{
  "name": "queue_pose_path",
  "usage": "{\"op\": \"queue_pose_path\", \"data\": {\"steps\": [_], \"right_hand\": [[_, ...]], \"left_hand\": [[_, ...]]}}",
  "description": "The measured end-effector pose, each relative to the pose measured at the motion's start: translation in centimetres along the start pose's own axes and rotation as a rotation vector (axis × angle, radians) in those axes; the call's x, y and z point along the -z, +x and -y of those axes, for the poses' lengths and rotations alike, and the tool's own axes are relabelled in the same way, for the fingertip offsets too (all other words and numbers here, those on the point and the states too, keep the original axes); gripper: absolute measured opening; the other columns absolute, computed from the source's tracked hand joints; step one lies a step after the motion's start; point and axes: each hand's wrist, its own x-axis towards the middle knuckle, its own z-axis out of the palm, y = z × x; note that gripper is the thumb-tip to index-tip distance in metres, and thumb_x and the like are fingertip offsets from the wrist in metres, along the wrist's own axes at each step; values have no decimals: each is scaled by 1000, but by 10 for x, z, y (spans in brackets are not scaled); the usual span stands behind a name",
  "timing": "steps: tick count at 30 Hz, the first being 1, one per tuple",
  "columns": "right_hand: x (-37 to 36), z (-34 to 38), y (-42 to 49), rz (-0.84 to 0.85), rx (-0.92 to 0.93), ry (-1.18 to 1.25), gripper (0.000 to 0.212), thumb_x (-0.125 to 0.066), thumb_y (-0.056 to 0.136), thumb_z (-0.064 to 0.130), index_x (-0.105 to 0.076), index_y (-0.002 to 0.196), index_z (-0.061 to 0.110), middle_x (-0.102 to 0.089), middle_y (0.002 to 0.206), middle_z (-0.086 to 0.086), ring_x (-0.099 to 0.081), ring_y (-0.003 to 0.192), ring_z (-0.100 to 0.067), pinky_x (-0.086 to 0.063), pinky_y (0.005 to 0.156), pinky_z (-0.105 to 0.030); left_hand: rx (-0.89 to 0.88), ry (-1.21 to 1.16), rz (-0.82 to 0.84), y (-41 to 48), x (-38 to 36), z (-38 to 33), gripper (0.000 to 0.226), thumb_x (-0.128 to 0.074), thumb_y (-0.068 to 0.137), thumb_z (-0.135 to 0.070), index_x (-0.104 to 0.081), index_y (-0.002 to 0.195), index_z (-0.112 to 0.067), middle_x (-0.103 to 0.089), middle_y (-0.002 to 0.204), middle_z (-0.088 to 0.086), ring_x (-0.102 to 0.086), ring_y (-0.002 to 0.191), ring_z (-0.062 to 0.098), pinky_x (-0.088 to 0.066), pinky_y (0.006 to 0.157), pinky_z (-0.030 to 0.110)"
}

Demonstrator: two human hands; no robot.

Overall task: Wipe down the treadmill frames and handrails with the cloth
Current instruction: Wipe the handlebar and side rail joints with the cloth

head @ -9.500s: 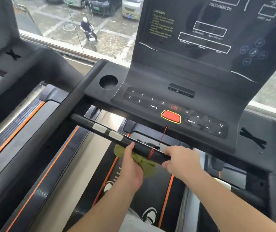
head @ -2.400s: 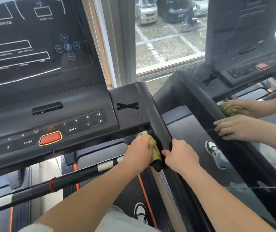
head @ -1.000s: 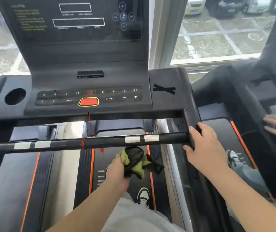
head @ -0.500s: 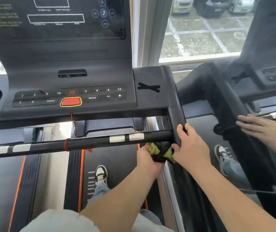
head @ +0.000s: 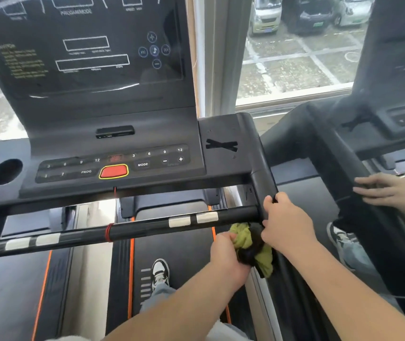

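My left hand grips a bunched green and black cloth and presses it against the inner face of the treadmill's right side handrail, just below where the black crossbar joins it. Right beside it, my right hand grips that same handrail from above, fingers curled over its top edge. The crossbar runs left across the view with white tape patches and a red band. Part of the cloth is hidden behind my hands.
The console with a red stop button and a cup hole sits above the crossbar. Another person's hand rests on the neighbouring treadmill's rail at the right. My shoe stands on the belt below. A window lies behind.
My left hand rose from below the crossbar and brought the cloth right, against the right handrail. My right hand stayed gripping that handrail. The view shifted slightly left.
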Motion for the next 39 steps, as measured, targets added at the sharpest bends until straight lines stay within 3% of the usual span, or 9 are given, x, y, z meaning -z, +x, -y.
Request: {"op": "queue_pose_path", "data": {"steps": [4,7,10,15,20,26,31,36,39], "right_hand": [[7,1,5,19,1,-5,45,-67,92,33,-54,133,19,-39,112,1,-50,76,-22,-40,63,-30],[11,-1,8,14,0,33,36,-69,92,33,-60,125,22,-35,105,3,-50,77,-21,-41,66,-29],[13,-4,9,1,-2,87,30,-70,91,33,-64,118,23,-41,104,4,-54,78,-20,-44,66,-27],[10,0,9,-11,-35,104,28,-67,91,26,-62,117,20,-41,110,2,-53,78,-22,-45,65,-31],[12,-5,9,-45,-35,180,18,-64,94,24,-62,112,24,-50,118,0,-63,96,-25,-53,75,-32],[18,-38,20,32,-79,541,44,-70,95,33,-65,138,25,-63,139,5,-59,127,-15,-44,108,-29],[29,-31,45,-18,-145,699,49,-69,96,34,-61,142,19,-66,137,0,-63,124,-19,-47,109,-34],[48,-8,99,-43,-119,720,62,-69,96,35,-48,152,19,-54,148,-2,-57,131,-24,-45,112,-42],[57,-1,127,-5,-158,715,67,-65,98,32,-38,158,21,-47,155,-2,-50,139,-26,-43,114,-43]], "left_hand": [[-121,159,10,-24,6,-43,27,-50,95,-14,-69,112,-3,-76,101,23,-75,83,36,-61,70,46],[-420,397,-9,-53,14,-98,26,-50,91,-12,-76,90,-17,-76,92,14,-72,75,30,-60,76,45],[-888,950,-79,-50,26,-139,29,-54,94,-14,-75,99,-33,-74,101,-4,-69,91,16,-56,84,35],[-987,1975,-304,24,41,-105,38,-59,82,-44,-55,119,-37,-58,113,-3,-60,105,27,-44,86,37],[-1074,1972,0,37,-29,-40,51,-60,85,-34,-47,134,-34,-46,127,3,-47,114,30,-41,94,42],[-1191,1859,159,35,-3,-61,51,-64,82,-31,-54,132,-37,-52,112,-5,-52,102,18,-44,85,30],[-951,1520,70,7,21,-110,21,-65,80,-18,-66,90,-36,-71,79,-24,-65,76,0,-45,65,11],[-926,1375,41,-6,-6,-173,27,-63,74,-18,-73,93,-34,-75,84,-18,-69,78,3,-57,76,27],[-960,1340,71,-13,-41,-198,31,-67,76,-10,-74,93,-36,-75,86,-20,-68,78,1,-50,68,12]]}}
